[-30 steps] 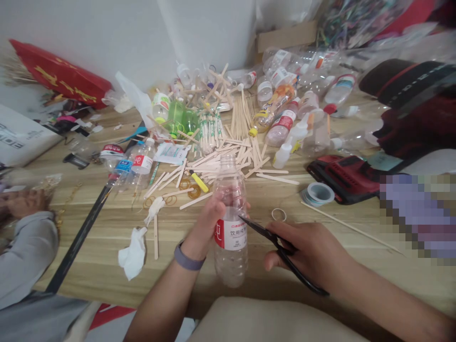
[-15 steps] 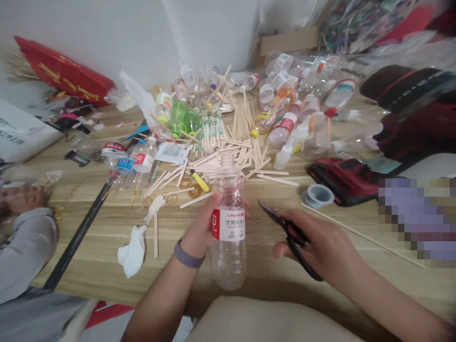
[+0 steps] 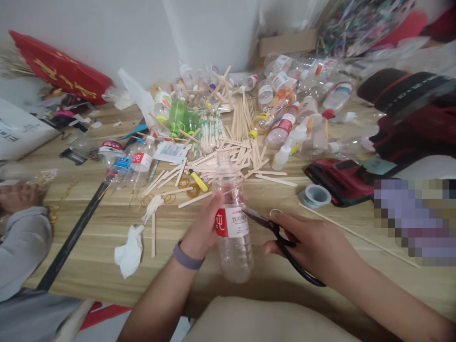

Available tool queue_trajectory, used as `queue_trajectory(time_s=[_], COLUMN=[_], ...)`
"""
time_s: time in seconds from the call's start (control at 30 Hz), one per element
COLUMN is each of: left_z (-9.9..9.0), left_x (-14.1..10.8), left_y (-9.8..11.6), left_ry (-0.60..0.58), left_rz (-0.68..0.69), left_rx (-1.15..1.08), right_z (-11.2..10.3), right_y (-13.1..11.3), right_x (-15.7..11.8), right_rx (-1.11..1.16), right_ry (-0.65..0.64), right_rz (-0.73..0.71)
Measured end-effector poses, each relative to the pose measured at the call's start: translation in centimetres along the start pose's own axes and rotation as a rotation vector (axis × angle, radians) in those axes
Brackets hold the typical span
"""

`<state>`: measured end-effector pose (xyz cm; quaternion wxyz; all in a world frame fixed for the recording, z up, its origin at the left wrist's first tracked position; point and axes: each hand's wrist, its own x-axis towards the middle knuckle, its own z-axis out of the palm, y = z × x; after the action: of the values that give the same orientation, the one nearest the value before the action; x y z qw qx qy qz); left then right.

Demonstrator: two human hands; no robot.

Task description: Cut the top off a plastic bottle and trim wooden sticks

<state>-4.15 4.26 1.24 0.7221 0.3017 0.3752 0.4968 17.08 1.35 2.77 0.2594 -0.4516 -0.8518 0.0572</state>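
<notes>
Clear plastic is filling the left hand [image 3: 203, 228], which is wrapping its fingers around the upper half of an uncapped water bottle [image 3: 233, 228] with a red and white label, holding it nearly upright just above the near edge of the wooden surface [image 3: 320, 294]. Black scissors [image 3: 281, 242] are sitting in the right hand [image 3: 313, 247], whose fingers are closing through the loops; the blade tips are touching the bottle's right side at the top of the label. A purple band is circling the left wrist. Behind the bottle, wooden craft sticks [image 3: 228, 156] are lying scattered with rubber bands [image 3: 188, 187] and a yellow marker [image 3: 198, 181]. Empty bottles [image 3: 288, 118] are piling up farther back. A red case [image 3: 342, 178] and a roll of wire [image 3: 315, 195] are resting to the right, and a crumpled tissue [image 3: 130, 249] to the left.
</notes>
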Motion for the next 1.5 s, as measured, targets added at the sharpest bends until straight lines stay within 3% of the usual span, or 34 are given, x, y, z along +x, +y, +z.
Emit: queue_trajectory(time_s=[0.4, 0.77, 0.9, 1.2, 1.33, 1.5], left_z=[0.0, 0.0, 0.0, 0.1, 0.1, 0.0], left_x=[0.1, 0.2, 0.3, -0.1, -0.1, -0.2], left_y=[-0.1, 0.0, 0.0, -0.3, -0.7, -1.2], left_ry=[-0.033, -0.161, -0.184, -0.182, -0.174, -0.119], left_rz=[0.076, 0.061, 0.045, 0.060, 0.082, 0.147], left_rx=[0.076, 0.105, 0.077, 0.034, 0.030, 0.060], right_z=[-0.9, -2.6, -1.6, 0.1, 0.6, 1.6], right_y=[0.0, 1.1, 0.9, -0.9, -1.8, -2.5], right_x=[0.2, 1.2, 0.8, -0.3, -0.3, -1.1], right_rx=[0.229, 0.440, 0.527, 0.557, 0.631, 0.895], right_ry=[-0.221, -0.541, -0.516, -0.295, -0.216, -0.258], right_rz=[0.209, 0.296, 0.322, 0.331, 0.412, 0.525])
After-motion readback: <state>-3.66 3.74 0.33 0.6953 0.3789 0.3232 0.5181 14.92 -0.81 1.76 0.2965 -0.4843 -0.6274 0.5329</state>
